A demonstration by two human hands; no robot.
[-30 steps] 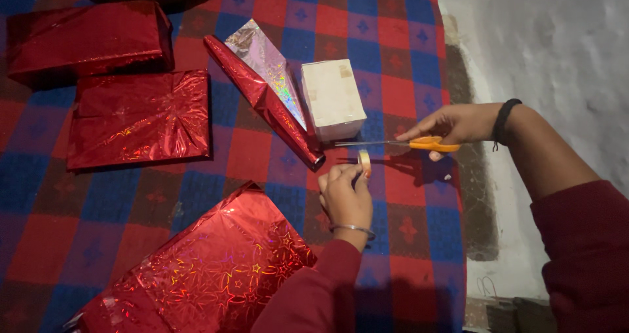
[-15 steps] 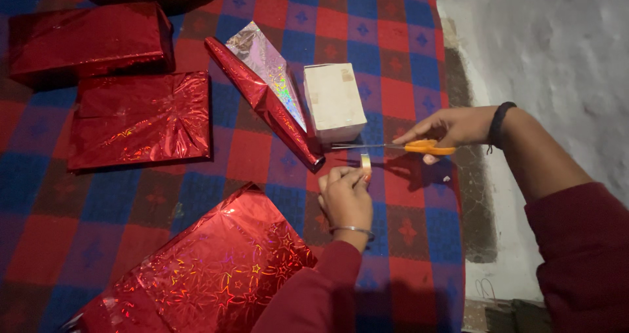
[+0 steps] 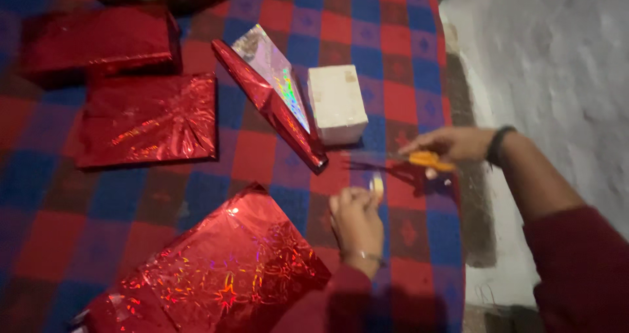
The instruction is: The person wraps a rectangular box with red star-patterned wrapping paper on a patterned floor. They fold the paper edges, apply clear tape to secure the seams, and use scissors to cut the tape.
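Red-wrapped parcels number three, scissors one.

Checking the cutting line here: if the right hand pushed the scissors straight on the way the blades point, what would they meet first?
The right hand aims the orange-handled scissors leftward. Their blurred tips lie just above the tape roll in the left hand; straight on, they would probably reach the red foil roll first, though depth is unclear.

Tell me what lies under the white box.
The white box rests on the red-and-blue checked cloth, its left edge beside the roll of red foil paper. Whatever lies directly beneath it is covered, and its contents are hidden.
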